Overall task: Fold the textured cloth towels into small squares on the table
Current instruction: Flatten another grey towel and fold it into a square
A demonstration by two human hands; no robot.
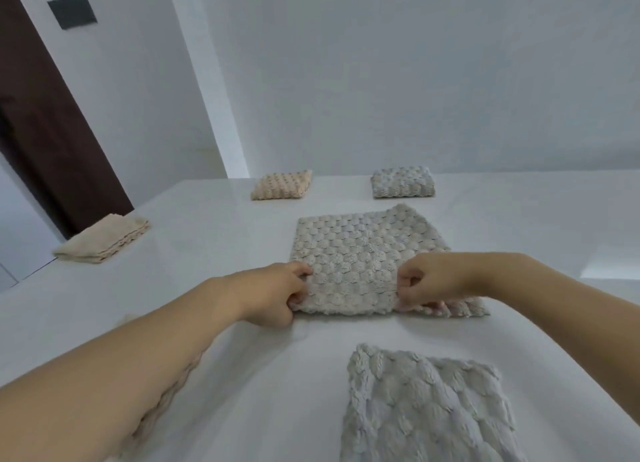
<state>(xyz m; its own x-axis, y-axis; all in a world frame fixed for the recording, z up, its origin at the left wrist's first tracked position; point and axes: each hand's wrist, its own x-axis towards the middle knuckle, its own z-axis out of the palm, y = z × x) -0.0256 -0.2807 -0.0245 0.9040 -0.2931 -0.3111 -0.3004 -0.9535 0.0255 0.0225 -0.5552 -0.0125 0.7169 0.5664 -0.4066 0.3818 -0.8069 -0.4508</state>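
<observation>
Both hands pinch the near edge of the grey towel (pixel 367 257) lying mid-tabletop (pixel 214 239): left hand (pixel 277 293) at its corner, right hand (pixel 429 281) likewise. Lift evenly, carry corners to the far edge, align before pressing flat.

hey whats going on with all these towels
A person is folding textured towels on a white table. The left hand and right hand each pinch the near edge of a half-folded grey towel. Three folded towels sit further back and left; another grey towel lies flat nearer the person.
</observation>
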